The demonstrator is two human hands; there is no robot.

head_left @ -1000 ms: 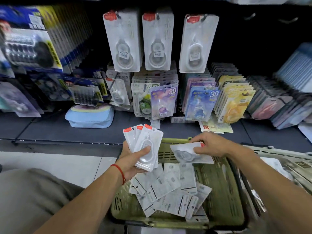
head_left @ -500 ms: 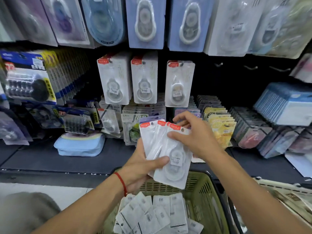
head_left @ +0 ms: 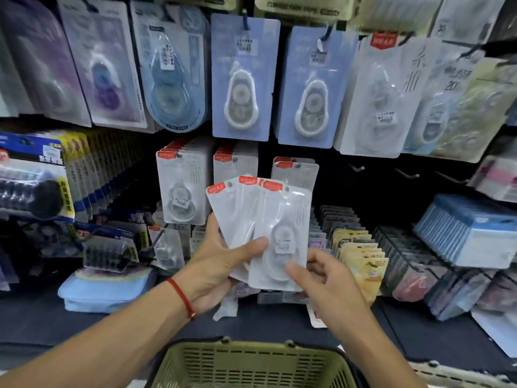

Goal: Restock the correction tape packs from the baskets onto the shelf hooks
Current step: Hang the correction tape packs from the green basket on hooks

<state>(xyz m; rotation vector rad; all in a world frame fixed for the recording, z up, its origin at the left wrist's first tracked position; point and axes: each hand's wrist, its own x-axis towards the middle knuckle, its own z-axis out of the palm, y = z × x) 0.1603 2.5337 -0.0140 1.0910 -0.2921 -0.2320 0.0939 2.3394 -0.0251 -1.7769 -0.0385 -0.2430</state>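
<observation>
My left hand (head_left: 221, 264) grips a fan of three white correction tape packs (head_left: 260, 219) with red header tabs, thumb across their fronts. My right hand (head_left: 321, 278) pinches the lower right corner of the front pack. Straight behind them, matching white packs hang on three shelf hooks: left (head_left: 180, 189), middle (head_left: 235, 161) and right (head_left: 296, 169). The green basket (head_left: 251, 362) sits below my arms; only its far rim and wall show.
Blue-backed tape packs (head_left: 242, 79) and others hang in the row above. Bare hooks (head_left: 402, 172) stick out right of the white packs. Stacked colourful packs (head_left: 361, 247) stand on the dark shelf; a light blue pouch (head_left: 106, 289) lies at left. A second basket rim (head_left: 461, 373) shows bottom right.
The view tilted up from the basket to the shelf. My right hand added a pack to the fan, then dropped from the top of the packs to their lower right corner.
</observation>
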